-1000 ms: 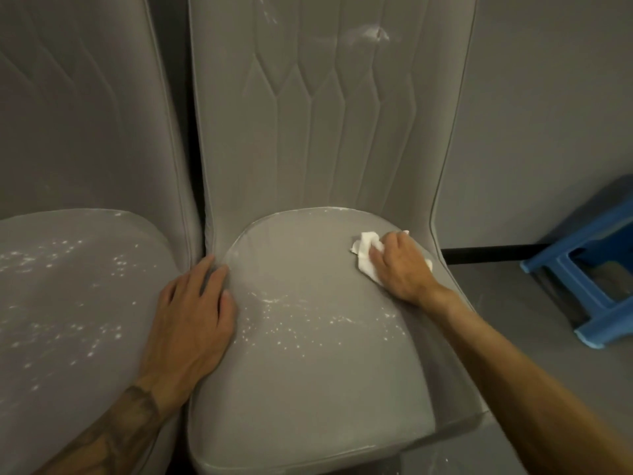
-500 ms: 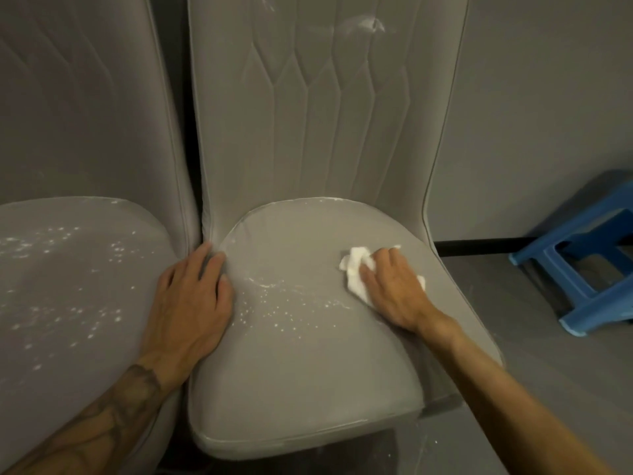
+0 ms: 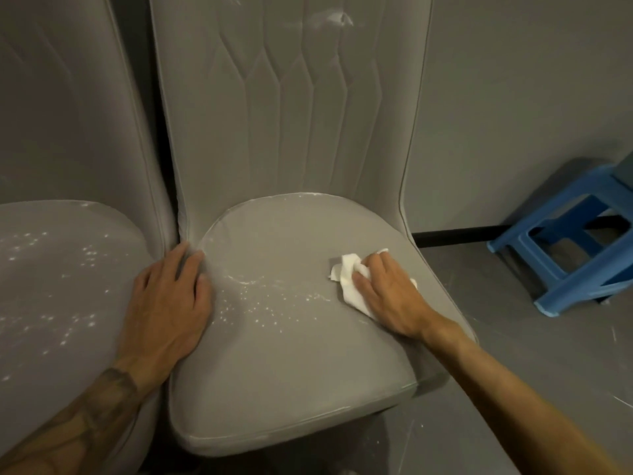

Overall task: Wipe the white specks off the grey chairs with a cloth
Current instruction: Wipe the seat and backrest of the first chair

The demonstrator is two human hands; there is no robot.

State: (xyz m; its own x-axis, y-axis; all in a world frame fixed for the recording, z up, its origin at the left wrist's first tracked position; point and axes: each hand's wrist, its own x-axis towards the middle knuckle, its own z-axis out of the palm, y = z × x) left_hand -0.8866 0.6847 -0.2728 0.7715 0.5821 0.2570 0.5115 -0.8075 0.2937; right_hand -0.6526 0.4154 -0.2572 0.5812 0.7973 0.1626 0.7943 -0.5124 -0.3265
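Observation:
Two grey padded chairs stand side by side. On the seat of the middle chair (image 3: 294,378) a patch of white specks (image 3: 270,299) lies left of centre. My right hand (image 3: 390,296) presses a crumpled white cloth (image 3: 346,279) onto the seat's right side, fingers curled over it. My left hand (image 3: 168,303) lies flat with straight fingers on the seat's left edge, by the gap between the chairs. The left chair's seat (image 3: 58,289) carries many white specks. A white smear (image 3: 339,18) marks the top of the middle chair's backrest.
A blue plastic stool (image 3: 565,245) stands on the dark grey floor at the right, next to a grey wall (image 3: 520,97) with a black skirting strip. White scuffs streak the floor by the chair's front right.
My right hand slid the cloth from the seat's back right toward the front and left, closer to the specks. My left hand stayed on the seat edge.

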